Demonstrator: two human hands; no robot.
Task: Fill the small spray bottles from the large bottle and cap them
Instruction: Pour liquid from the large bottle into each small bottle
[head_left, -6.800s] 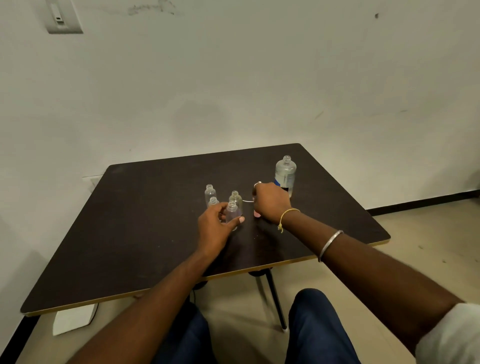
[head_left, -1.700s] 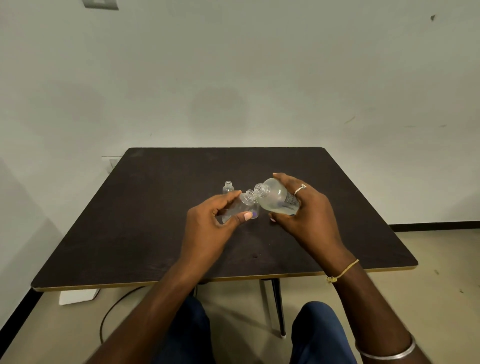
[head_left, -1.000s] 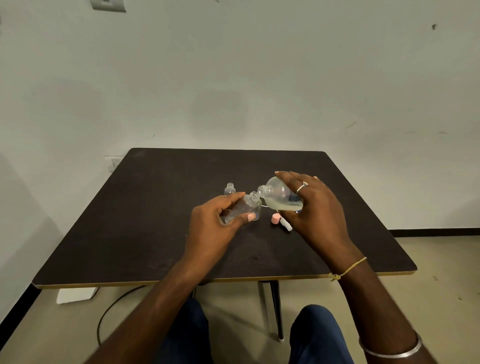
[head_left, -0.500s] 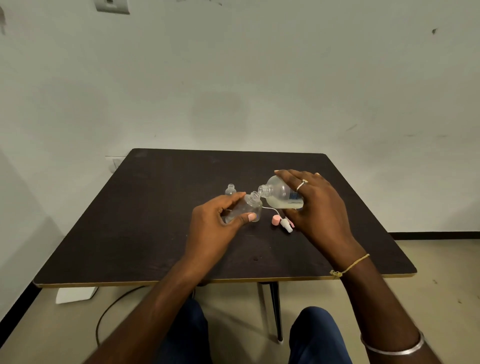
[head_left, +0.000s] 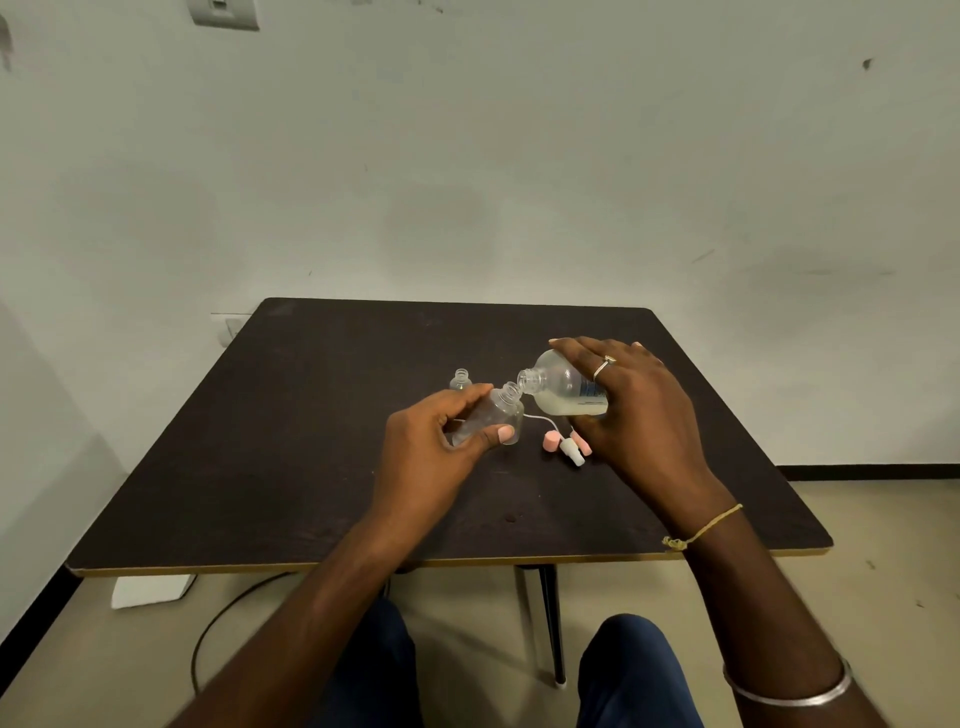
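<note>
My left hand (head_left: 434, 449) grips a small clear spray bottle (head_left: 493, 418), tilted with its open neck pointing up and to the right. My right hand (head_left: 631, 410) holds the large clear bottle (head_left: 558, 389) almost on its side, mouth touching the small bottle's neck; pale liquid lies along its lower side. Another small open bottle (head_left: 460, 380) stands upright behind my left hand. Pink spray caps (head_left: 563, 444) with white nozzles and a thin white tube lie on the table under the large bottle.
The dark square table (head_left: 311, 467) stands against a white wall. A cable (head_left: 218, 629) and a white box (head_left: 150, 590) lie on the floor at the left below the table's front edge. My knees show below the table.
Over the last second both hands kept their bottles mouth to mouth; the large bottle has tipped slightly lower. Before that, my right hand picked up the large bottle from the table.
</note>
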